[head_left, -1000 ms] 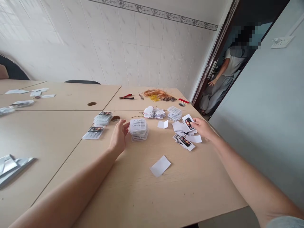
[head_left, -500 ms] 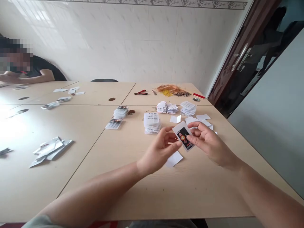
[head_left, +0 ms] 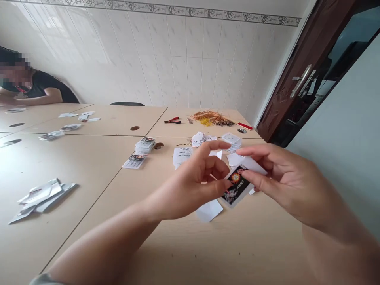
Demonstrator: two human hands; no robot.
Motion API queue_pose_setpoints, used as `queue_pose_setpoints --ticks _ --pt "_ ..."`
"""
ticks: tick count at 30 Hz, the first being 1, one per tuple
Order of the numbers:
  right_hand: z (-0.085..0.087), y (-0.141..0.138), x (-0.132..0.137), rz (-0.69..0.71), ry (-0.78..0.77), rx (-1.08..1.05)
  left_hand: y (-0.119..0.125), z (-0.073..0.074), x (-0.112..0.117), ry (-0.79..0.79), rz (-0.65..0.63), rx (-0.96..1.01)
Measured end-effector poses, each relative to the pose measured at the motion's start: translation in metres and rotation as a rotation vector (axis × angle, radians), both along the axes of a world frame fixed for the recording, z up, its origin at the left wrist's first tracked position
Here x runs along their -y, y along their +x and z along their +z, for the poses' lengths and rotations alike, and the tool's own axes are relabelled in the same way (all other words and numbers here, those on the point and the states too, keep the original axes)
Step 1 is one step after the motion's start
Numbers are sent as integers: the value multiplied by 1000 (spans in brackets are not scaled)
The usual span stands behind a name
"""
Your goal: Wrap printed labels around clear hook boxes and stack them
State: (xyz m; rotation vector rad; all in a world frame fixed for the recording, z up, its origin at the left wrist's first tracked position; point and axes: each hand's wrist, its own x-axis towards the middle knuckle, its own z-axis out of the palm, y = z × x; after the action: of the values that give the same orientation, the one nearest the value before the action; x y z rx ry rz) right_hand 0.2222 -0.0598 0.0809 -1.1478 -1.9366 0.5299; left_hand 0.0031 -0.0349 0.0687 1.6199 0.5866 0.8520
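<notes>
Card [head_left: 239,187] tilted above the table [head_left: 184,249]: gripped its upper right part between thumb and fingers of the right hand [head_left: 286,180], nipped its left edge between thumb and curled fingers of the left hand [head_left: 190,180], with forefinger arched clear of it. Showed its dark printed face, with an orange burst [head_left: 236,177], uppermost. Had a white paper [head_left: 210,211] on the table below, partly hidden by the left hand, and clear cases [head_left: 181,155] just beyond that hand. Saw red-handled pliers [head_left: 172,120] and coppery strands [head_left: 211,116] farther back.
</notes>
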Motion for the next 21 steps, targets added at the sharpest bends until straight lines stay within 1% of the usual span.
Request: queue_pose_setpoints --ticks 3,6,8,10,15,17,21 --pt "-3 5 1 -85 62 -59 0 -9 -3 -161 -88 118" --pt "-5 14 -2 -58 45 26 0 -13 -9 -272 -77 245" --pt "-5 19 -4 -26 11 92 -1 -14 -12 -296 -66 286" --pt "-4 19 -6 -2 10 97 -2 -14 -14 -304 -86 301" --pt "-2 6 -6 128 -18 60 0 -17 -14 -357 -114 316" --pt "-2 2 -5 123 -41 80 1 -17 -14 -376 -101 346" --pt "0 -1 -2 106 -26 93 2 -14 -12 -379 -74 402"
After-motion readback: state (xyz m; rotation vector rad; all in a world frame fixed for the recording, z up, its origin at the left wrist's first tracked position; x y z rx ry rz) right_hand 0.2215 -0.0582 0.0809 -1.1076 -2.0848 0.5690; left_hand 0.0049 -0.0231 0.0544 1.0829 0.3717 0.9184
